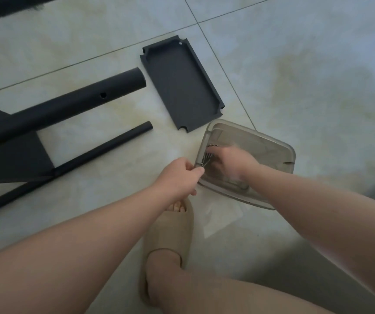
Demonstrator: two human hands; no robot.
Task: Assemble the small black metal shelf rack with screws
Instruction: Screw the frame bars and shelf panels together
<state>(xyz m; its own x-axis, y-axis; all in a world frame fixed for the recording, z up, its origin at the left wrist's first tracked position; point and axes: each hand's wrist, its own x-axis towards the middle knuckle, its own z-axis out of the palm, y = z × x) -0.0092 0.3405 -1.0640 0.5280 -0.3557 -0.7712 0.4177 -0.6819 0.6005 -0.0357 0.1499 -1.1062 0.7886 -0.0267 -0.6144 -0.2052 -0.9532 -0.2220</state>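
Both hands are at the clear plastic box [272, 141] right of centre in the frame. The left hand [177, 175] has its fingers curled and pinches a small metal piece [201, 165] at the box's near-left rim; it is probably a screw, though it is too small to be sure. The right hand [229, 162] is down inside the box, over a bundle of thin dark screws [205, 155]. It is blurred, so I cannot tell whether it grips anything.

Assembly looks to be at an early stage, with hardware being picked out. The rack lies in parts on the tiled floor [295, 64]. A black shelf tray [182, 87] lies loose above the box, open side up, with notched corners and joined to nothing. To its left a thick tube [68, 105] with a screw hole near its end lies slanted, and a thin tube [91, 155] lies below it. Both run toward a black panel [7, 150] at the left edge. They seem to meet it, but whether screws fasten them cannot be seen. Another dark bar [0, 7] crosses the upper left corner.

Left to do, by my reading, are fixing the tray to the tubes, driving the screws and standing the rack up. A beige slipper [170, 234] on the person's foot sits at lower centre.
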